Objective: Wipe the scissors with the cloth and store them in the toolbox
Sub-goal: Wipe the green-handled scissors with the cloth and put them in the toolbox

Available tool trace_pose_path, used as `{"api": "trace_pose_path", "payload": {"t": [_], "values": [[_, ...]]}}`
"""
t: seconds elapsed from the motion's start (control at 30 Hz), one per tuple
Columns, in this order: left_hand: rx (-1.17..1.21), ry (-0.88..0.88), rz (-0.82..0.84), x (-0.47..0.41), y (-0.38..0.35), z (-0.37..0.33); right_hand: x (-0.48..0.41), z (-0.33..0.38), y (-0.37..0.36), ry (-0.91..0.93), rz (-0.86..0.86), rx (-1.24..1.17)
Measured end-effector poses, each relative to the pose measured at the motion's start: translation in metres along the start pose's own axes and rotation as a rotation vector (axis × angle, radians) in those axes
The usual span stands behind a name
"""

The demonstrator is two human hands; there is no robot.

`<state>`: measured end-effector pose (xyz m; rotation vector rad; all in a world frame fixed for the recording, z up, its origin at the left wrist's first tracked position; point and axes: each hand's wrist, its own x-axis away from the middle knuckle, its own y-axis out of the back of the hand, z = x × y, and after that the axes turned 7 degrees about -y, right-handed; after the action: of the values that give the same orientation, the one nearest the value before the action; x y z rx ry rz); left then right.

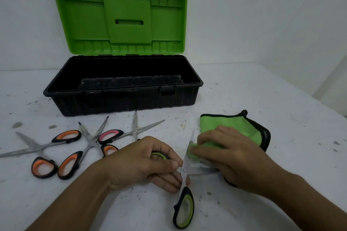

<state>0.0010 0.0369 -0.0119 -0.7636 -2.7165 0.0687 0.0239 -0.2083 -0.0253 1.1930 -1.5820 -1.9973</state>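
Fluffy cloth, shiny metal scissor blades, matt plastic toolbox

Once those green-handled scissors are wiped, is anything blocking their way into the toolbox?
Nothing visible does. The toolbox stands open with its green lid tipped back, and the table between the green-handled scissors and the box is bare. The other scissors lie off to the left, out of the path.

No legible text or labels anywhere.
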Motion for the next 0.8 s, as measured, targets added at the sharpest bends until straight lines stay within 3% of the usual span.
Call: {"api": "trace_pose_path", "payload": {"t": [0.13, 0.37, 0.57, 0.8], "values": [[-0.017, -0.01, 0.042, 0.002, 0.0, -0.002, 0.001, 0.002, 0.005, 0.127, 0.058, 0.01], [-0.032, -0.008, 0.081, 0.003, -0.002, -0.001, -0.007, -0.012, 0.008, -0.129, -0.073, 0.021], [-0.035, -0.024, 0.078, 0.004, 0.001, -0.002, 0.0, 0.002, 0.009, 0.138, 0.034, 0.019], [0.077, -0.061, 0.101, 0.004, 0.004, -0.002, 0.002, -0.023, -0.007, -0.098, -0.239, 0.021]]}}
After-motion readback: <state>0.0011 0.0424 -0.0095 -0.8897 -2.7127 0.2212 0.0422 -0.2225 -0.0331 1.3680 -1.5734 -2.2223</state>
